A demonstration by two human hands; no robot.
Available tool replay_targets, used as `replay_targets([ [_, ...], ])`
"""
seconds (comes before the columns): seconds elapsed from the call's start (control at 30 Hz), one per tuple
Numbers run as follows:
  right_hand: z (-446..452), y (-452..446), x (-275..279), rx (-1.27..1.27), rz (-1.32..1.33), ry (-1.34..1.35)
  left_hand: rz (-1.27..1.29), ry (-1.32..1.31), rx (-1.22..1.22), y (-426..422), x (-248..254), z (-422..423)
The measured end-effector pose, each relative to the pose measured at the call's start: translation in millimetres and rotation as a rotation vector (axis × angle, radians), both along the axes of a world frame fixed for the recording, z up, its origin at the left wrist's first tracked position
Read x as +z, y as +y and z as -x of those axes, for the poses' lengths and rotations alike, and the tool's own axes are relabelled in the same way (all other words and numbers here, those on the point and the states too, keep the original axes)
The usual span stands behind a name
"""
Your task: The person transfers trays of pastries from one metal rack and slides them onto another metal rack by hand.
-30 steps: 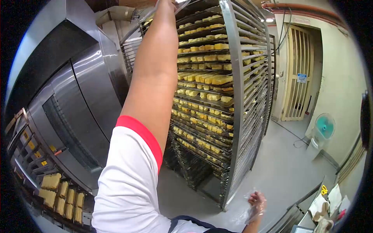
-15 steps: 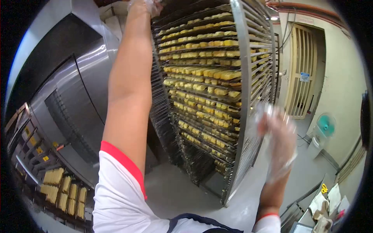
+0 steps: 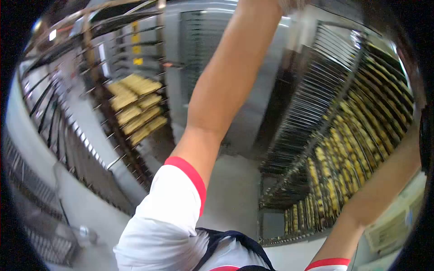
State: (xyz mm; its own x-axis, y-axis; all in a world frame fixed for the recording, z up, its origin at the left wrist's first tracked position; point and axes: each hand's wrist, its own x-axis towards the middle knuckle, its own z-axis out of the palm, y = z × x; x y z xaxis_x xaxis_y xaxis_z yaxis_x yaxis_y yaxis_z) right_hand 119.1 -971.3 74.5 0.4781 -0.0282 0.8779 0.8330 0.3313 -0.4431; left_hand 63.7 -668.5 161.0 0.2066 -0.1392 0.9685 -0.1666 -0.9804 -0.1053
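Note:
A tall metal rack (image 3: 296, 174) stands at the right, tilted in the view, its many trays loaded with rows of small yellow baked pieces (image 3: 337, 149). My left arm stretches up past the rack's left side. Only a blurred bit of my left hand (image 3: 293, 4) shows at the top edge, near the rack's upper end; its fingers are cut off. Across the rack's right side reaches my right arm, and its hand is lost beyond the dark right edge of the picture. What either hand touches is hidden.
To the left, another rack (image 3: 97, 90) carries trays of pale, long baked pieces (image 3: 135, 90). Behind my left arm rises a large steel cabinet (image 3: 176, 27). More dark racks (image 3: 49, 131) line the far left. Grey floor (image 3: 230, 189) lies between the racks.
The view has swung left, so the loaded rack now appears at the right and the other rack nearer the middle. My right hand, in a clear glove before, has left the picture.

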Motion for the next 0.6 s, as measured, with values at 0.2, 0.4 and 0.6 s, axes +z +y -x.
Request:
replay_targets([
  [0.2,17.9,148.6,-27.9,0.469,-0.073,0.1,-0.356,-0.567,0.052,176.5,-118.3,28.8],
  [0.4,5.4,323.3,-52.4,0.79,-0.152,0.247,0.414,-0.054,-0.608,304.3,-132.3,110.7],
  [0.6,23.1,420.5,-44.5,0.998,-0.118,0.198,1.22,0.243,-1.395,399.3,-111.9,151.0],
])
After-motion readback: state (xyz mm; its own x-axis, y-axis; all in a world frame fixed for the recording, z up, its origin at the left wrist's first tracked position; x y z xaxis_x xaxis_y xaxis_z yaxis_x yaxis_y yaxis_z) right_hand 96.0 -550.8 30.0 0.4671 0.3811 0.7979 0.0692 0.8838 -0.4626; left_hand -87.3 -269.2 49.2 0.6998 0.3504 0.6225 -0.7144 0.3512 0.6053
